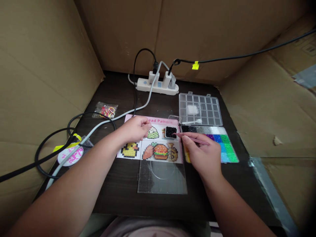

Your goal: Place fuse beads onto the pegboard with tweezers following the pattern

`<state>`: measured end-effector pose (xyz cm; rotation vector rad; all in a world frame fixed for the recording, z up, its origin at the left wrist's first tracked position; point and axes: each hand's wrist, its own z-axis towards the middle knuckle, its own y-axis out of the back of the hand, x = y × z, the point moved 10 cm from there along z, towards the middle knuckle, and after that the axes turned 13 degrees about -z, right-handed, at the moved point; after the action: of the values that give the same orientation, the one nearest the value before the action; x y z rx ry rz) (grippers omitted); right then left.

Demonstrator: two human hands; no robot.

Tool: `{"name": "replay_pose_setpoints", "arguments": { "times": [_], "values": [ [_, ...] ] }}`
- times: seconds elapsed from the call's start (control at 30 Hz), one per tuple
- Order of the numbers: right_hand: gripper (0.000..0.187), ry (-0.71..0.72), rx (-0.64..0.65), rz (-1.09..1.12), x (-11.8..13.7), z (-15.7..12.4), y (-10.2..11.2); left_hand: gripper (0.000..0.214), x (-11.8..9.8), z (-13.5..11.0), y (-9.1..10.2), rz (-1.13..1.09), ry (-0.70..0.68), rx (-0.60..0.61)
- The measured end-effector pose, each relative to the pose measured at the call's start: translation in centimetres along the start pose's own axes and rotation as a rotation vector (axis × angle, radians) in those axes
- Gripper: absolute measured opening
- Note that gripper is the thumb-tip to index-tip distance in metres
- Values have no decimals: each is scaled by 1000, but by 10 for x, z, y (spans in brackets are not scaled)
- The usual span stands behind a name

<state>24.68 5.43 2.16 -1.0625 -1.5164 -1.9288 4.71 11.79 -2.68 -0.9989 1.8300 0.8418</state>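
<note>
My right hand (206, 153) pinches pink tweezers (195, 139), their tips at the black beads in a small open box (171, 132). Curled over the upper left of the bead pattern sheet (128, 119), my left hand (138, 128) is closed; whatever its fingers may hold is hidden. The sheet shows a duck, a burger, a carrot and other pixel pictures. A clear pegboard (161, 181) overlaps the sheet's lower part and reaches toward me. Right of the sheet, partly behind my right hand, lies a compartment box (226, 149) of sorted coloured beads.
The bead box's clear lid (199, 107) lies open behind it. A white power strip (158, 87) with cables stands at the back. A bag of small coloured items (106, 110) and a pink-and-white round piece (71, 156) are at left. Cardboard walls (190, 36) enclose the table.
</note>
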Motion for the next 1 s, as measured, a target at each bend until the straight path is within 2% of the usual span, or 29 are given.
{"name": "replay_pose_setpoints", "arguments": {
  "times": [0.2, 0.4, 0.6, 1.0],
  "values": [
    [15, -16, -8, 61, -6, -1, 8, 19, 1, 0, 0, 11, 7, 1],
    [14, -40, 45, 39, -7, -3, 16, 20, 0, 0, 2, 36, -1, -13],
    [11, -28, 21, -17, -8, -6, 24, 20, -1, -2, 1, 20, 1, 0],
    [11, -31, 32, -87, -9, -6, 27, 22, 0, 0, 2, 50, -11, -4]
  ]
}}
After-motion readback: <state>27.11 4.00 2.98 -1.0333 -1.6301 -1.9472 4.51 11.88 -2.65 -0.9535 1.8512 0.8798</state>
